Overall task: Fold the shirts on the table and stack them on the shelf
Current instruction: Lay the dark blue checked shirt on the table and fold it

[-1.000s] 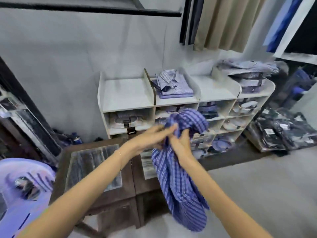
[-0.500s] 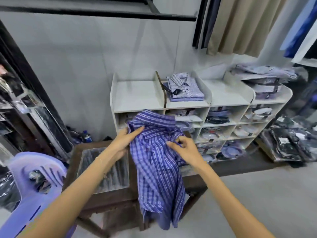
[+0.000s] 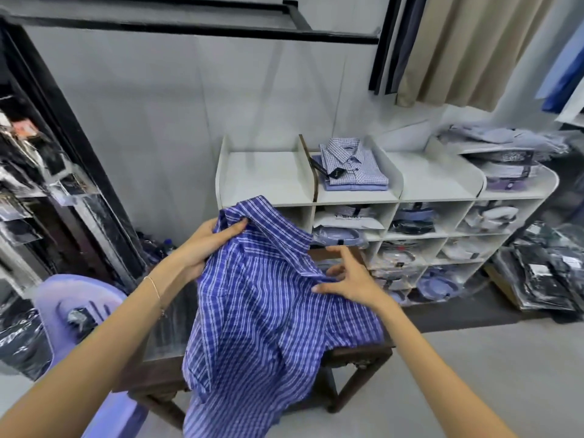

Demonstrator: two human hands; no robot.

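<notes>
A blue checked shirt (image 3: 259,311) lies spread over the dark wooden table (image 3: 357,355), its lower part hanging over the front edge. My left hand (image 3: 205,245) grips the shirt at the left end of its collar, thumb on top. My right hand (image 3: 350,279) pinches the fabric near the right shoulder with thumb and fingers, the other fingers spread. Behind the table stands a white shelf unit (image 3: 268,178). A short stack of folded checked shirts (image 3: 350,165) sits in its second top compartment.
A lilac plastic chair (image 3: 72,311) stands at the left of the table. Packed shirts fill the shelf's lower cubbies (image 3: 407,222). Bagged dark garments (image 3: 543,273) lie on the floor at right. A black rack with bagged items (image 3: 41,191) lines the left wall.
The bunched shirt held in the air has been opened out and lowered onto the table. My hands have moved apart to its collar and shoulder.
</notes>
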